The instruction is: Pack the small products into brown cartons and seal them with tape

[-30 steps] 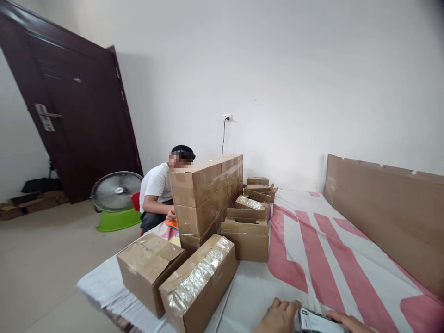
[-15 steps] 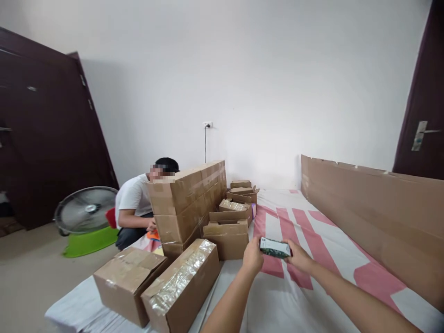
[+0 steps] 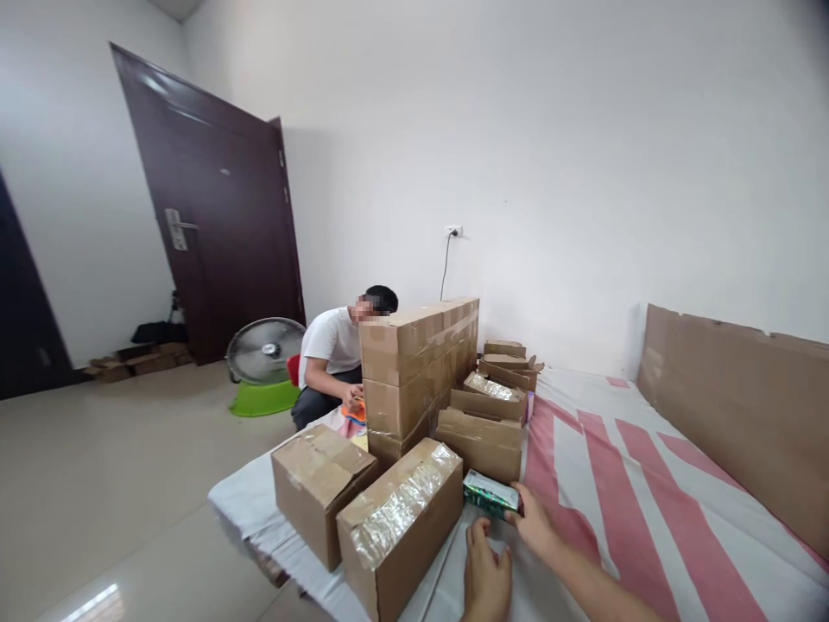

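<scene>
Left hand (image 3: 485, 570) holds nothing: fingers curled, thumb and index apart, just nearside of the pack (image 3: 490, 494). Right hand (image 3: 520, 504) is clamped on the pack's right end. Pack is between taped box (image 3: 405, 514) and open box (image 3: 489, 447); can't tell if it rests on the cloth (image 3: 573, 453) or hangs.

Risks, left to right:
- Short box (image 3: 317, 477): near the cloth's left edge. A shove from taped box could push it off.
- Taped box: close to left hand. A careless wrist sweep would shift it, likely into short box.
- Stack (image 3: 382, 354): several boxes high, co-worker (image 3: 332, 337) right beside it. Hard knock could topple the top that way.
- Pack: gripped one-handed, by one end. Weak squeeze and it could pivot or slip; shiny face may be slick. Left hand could clip it too.
- Open box: near wall faces the pack. Pushing forward could jam a corner or shove the box.
- Cloth: looks loose. Dragging the right forearm could ruck it and disturb open box.
</scene>
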The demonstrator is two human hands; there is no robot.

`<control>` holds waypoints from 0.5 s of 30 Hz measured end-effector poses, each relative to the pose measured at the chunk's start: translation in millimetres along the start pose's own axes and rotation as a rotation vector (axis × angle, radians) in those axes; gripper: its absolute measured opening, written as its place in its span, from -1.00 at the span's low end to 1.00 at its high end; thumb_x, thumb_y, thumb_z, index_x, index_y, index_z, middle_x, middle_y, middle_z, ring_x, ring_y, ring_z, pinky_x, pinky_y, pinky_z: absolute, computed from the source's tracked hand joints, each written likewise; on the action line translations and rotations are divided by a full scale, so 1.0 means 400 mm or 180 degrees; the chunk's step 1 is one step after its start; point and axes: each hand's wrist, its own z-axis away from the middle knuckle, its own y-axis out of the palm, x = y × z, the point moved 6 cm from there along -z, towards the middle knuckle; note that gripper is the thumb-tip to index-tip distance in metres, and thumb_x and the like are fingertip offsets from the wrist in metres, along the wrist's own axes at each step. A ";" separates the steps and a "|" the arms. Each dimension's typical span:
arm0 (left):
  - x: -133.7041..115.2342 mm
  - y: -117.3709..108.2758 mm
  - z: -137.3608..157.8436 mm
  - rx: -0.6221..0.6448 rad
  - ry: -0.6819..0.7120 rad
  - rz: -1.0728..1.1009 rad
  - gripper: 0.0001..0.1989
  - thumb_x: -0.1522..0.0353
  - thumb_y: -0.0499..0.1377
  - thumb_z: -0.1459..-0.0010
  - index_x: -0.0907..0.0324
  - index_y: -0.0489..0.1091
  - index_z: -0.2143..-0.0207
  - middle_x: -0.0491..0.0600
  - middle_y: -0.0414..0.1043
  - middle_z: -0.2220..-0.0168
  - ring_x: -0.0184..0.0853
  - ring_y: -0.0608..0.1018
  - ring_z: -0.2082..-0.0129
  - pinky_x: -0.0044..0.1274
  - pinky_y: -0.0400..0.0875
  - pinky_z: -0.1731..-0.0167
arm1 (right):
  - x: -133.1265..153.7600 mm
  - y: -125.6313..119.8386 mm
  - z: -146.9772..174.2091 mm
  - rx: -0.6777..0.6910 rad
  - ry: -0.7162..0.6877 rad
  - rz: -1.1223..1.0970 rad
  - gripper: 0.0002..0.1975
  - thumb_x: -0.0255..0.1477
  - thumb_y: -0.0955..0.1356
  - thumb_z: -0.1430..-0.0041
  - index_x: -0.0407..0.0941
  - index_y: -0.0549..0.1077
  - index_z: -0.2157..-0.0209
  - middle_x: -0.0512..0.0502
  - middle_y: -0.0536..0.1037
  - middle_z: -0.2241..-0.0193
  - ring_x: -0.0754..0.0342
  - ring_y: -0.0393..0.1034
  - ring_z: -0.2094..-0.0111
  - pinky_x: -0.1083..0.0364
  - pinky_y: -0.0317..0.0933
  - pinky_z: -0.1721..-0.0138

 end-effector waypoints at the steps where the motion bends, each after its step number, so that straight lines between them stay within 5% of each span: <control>1: 0.002 0.001 -0.004 -0.0005 -0.0026 0.0035 -0.65 0.56 0.05 -0.06 0.22 0.20 0.06 0.11 0.31 0.02 -0.27 0.47 0.08 -0.56 0.26 0.04 | 0.019 0.026 -0.007 -0.0037 -0.0029 -0.0031 -0.54 -0.56 0.34 0.08 -0.02 0.40 0.07 -0.14 0.53 0.04 -0.18 0.40 -0.04 -0.06 0.22 -0.08; 5: 0.007 -0.004 -0.012 -0.0055 -0.0081 0.0167 -0.67 0.63 0.01 -0.01 0.18 0.20 0.16 0.08 0.33 0.08 -0.28 0.42 0.00 -0.57 0.22 0.00 | 0.077 0.092 -0.002 -0.0098 -0.0164 -0.0209 -0.47 -0.58 0.30 0.11 -0.14 0.35 0.01 -0.27 0.45 0.01 -0.17 0.42 0.04 -0.08 0.26 -0.07; 10: 0.002 -0.027 0.024 -0.0124 -0.0071 0.0304 -0.69 0.57 0.03 -0.03 0.20 0.17 0.14 0.13 0.28 0.07 -0.26 0.45 0.13 -0.51 0.33 0.10 | 0.153 0.080 -0.024 -0.0043 -0.0491 -0.0521 -0.46 -0.42 0.34 0.03 -0.15 0.31 -0.05 -0.28 0.40 -0.05 -0.19 0.25 -0.15 -0.12 0.09 -0.21; 15: -0.091 -0.158 0.125 -0.0913 0.1289 -0.0085 -0.77 0.42 0.03 -0.13 0.11 0.26 0.13 0.21 0.26 -0.03 -0.10 0.33 -0.07 -0.25 0.19 -0.14 | 0.241 0.102 -0.067 0.0433 -0.0645 -0.0997 -0.29 -0.32 0.42 0.08 -0.13 0.23 -0.15 -0.27 0.38 -0.14 -0.15 0.34 -0.10 -0.12 0.23 -0.11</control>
